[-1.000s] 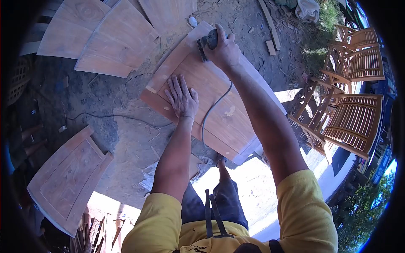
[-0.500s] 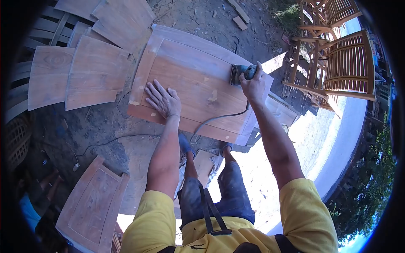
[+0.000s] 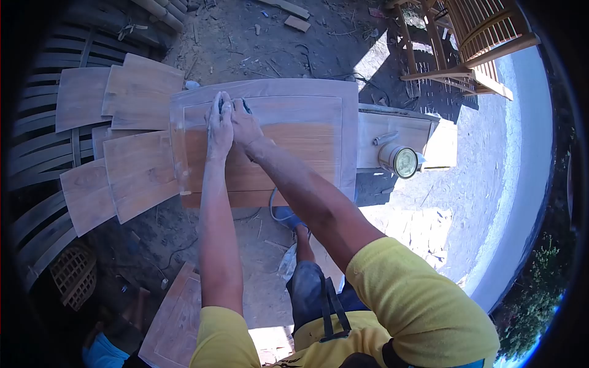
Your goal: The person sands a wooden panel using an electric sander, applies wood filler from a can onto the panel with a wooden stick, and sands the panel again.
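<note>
1. Fingers: left hand (image 3: 219, 130) and right hand (image 3: 247, 130) side by side, one each, nearly touching; fingers bent, partly closed round one dark sander (image 3: 248, 107). Sander mostly hidden; how tight, cannot tell.
2. Directly under fingers: one framed wood panel (image 3: 300, 153). Fingers sit toward its left end; paler band beyond them, redder wood nearer the body.
3. Doing it well: step looks like sanding. Best judged flat pad, even light pressure from both hands, slow overlapping strokes along the grain, no tipping at the frame joints.
4. Nearer the body than fingers, to their right: one cable (image 3: 272, 198) at panel edge; slack should stay off the stroke path.
5. Left of fingers: loose boards (image 3: 140, 178), at least five, overlapping, exact count unclear.
6. Well right of fingers: one can (image 3: 405, 162), one pale board (image 3: 402, 127).
7. Farther out: one second framed panel (image 3: 175, 319) near-left; at least one slatted chair (image 3: 491, 37) far-right, cut off.
</note>
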Tool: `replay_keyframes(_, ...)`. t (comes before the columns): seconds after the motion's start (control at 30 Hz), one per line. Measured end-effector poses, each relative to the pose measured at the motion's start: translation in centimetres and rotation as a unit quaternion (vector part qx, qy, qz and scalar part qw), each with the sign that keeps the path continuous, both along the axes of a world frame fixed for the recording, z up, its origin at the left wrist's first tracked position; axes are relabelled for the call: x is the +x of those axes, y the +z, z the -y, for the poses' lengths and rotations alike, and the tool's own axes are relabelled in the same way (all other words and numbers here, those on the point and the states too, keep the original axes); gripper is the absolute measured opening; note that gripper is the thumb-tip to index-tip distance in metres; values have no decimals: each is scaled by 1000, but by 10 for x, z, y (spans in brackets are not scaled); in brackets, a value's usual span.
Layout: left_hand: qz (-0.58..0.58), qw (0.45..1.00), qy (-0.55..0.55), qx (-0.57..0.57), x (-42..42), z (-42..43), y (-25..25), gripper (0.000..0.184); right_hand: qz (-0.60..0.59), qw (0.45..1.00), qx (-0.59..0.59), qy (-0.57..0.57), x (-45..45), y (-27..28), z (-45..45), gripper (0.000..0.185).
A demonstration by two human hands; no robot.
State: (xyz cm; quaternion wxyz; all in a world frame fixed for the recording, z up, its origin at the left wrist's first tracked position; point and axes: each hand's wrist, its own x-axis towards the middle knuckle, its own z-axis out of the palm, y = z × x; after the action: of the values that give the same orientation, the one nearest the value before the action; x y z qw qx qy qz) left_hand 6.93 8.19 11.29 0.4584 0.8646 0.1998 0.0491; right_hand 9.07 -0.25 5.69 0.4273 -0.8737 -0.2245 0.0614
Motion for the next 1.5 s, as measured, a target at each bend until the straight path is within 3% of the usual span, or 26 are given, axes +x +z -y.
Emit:
replay_keyframes(0.07,53,991,-37,114,9,-12,-32,54,71,993,93,17,3,-27,11,70)
replay_keyframes(0.13,0,989,-47,140,12,3,-9,50,-132,966,221,-13,6,-22,41,57)
replay_keyframes(0.17,-52,984,-49,162,8,13,2,47,-253,927,273,-45,7,-8,62,53)
replay_keyframes(0.2,-80,972,-56,212,6,27,6,46,-421,853,300,-71,11,22,110,51)
replay_keyframes(0.33,-30,967,-13,252,10,89,-4,56,-259,873,202,-361,-25,-11,259,39)
replay_keyframes(0.43,-111,956,-31,272,27,143,1,55,-111,900,-14,-421,-67,-20,333,32)
replay_keyframes(0.63,-84,956,-92,265,60,260,-2,56,-4,920,-59,-388,-80,-64,342,36)
replay_keyframes(0.7,-79,953,-145,254,62,290,-2,55,-34,918,-82,-385,-69,-65,339,38)
replay_keyframes(0.77,-67,951,-161,255,60,294,0,55,-60,917,-110,-378,-62,-62,341,41)
replay_keyframes(0.83,-52,949,-180,255,62,291,-1,54,7,926,-165,-340,-57,-65,343,46)
replay_keyframes(1.0,-65,945,-61,314,75,211,-6,53,6,936,-179,-303,-62,-70,340,51)
replay_keyframes(1.07,-135,935,28,328,79,197,-7,54,2,937,-208,-280,-66,-76,339,53)
replay_keyframes(1.17,-110,936,29,334,71,217,-10,52,-21,939,-194,-282,-73,-79,337,56)
replay_keyframes(1.4,-88,949,-113,280,80,321,-8,54,-17,938,-202,-281,-65,-70,341,54)
replay_keyframes(1.5,-61,951,-114,281,72,315,-11,56,-12,944,-204,-261,-62,-70,335,54)
